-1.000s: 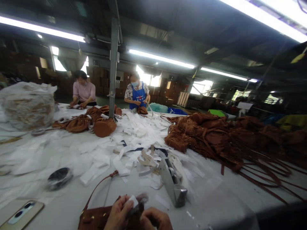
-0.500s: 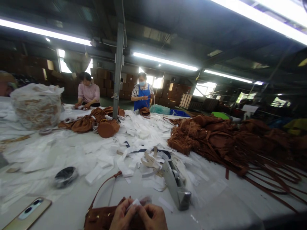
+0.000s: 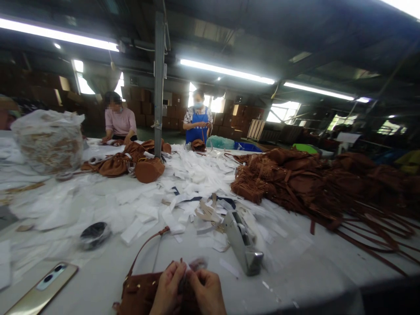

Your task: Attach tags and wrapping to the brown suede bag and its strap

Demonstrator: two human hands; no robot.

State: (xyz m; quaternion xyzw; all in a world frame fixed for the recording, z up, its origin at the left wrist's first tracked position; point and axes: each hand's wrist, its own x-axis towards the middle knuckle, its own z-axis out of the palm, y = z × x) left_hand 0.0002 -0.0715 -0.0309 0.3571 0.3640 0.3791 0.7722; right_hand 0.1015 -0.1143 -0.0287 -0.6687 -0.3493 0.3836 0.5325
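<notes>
A brown suede bag (image 3: pixel 139 291) lies at the near edge of the white table (image 3: pixel 305 267), its thin strap (image 3: pixel 147 245) curving away from me. My left hand (image 3: pixel 169 291) and my right hand (image 3: pixel 206 291) are pressed together on top of the bag, fingers curled and pinching at a spot between them. What the fingertips grip is hidden. A bit of clear wrapping (image 3: pixel 198 263) shows just beyond my fingers.
A metal tape dispenser (image 3: pixel 243 245) stands right of my hands. A phone (image 3: pixel 42 288) lies at the near left, a dark tape roll (image 3: pixel 93 234) beyond it. White paper strips (image 3: pixel 193 179) cover the middle. Brown fringed bags (image 3: pixel 311 183) pile up at right. Two people (image 3: pixel 198 120) work at the far side.
The small white piece held up in my left fingers a second ago is no longer visible. Both hands have closed together on the bag. The view shifted slightly.
</notes>
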